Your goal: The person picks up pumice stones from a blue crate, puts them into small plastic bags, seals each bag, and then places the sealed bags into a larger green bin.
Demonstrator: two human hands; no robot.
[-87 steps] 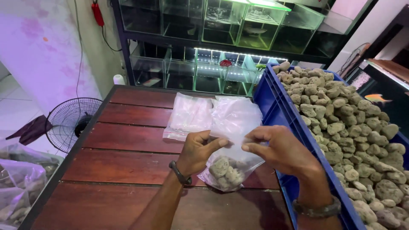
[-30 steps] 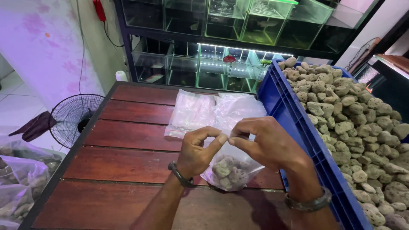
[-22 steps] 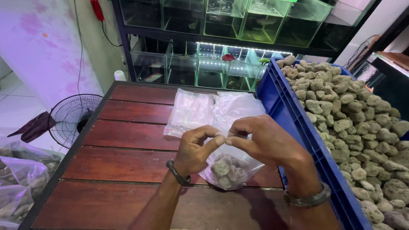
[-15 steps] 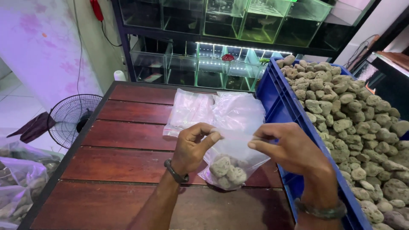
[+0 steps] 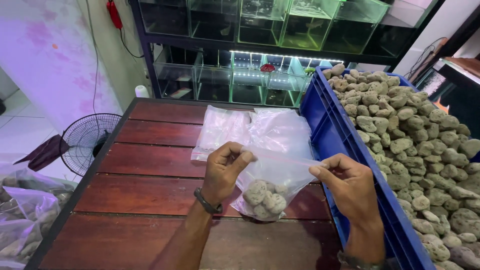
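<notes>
While we look down from head height, the biggest thing before us is the dark red wooden table (image 5: 150, 200), its planks running left to right. Against its right edge stands a blue plastic crate (image 5: 330, 130), heaped to the rim with pale grey porous stones (image 5: 415, 145). Behind the table rises a black rack of glass tanks (image 5: 260, 30), some lit green. On the floor to the left stands a round fan (image 5: 87, 137), and nearer to us, at the lower left corner, lie filled clear bags (image 5: 25, 210) of the same stones.

On the table, between the tanks and our hands, lies a flat stack of empty clear bags (image 5: 250, 127), touching the crate's wall on its right side.

We hold a small clear zip bag (image 5: 272, 175) just above the tabletop, beside the crate. A handful of grey stones sits in its bottom, which rests on or just over the planks; we cannot tell which. Our left hand (image 5: 225, 172) pinches the bag's top strip at its left end, thumb and forefinger pressed together on the plastic. Our right hand (image 5: 347, 187) pinches the same strip at its right end, fingertips closed on it, so the strip runs taut between the two hands. A dark band circles the left wrist.
</notes>
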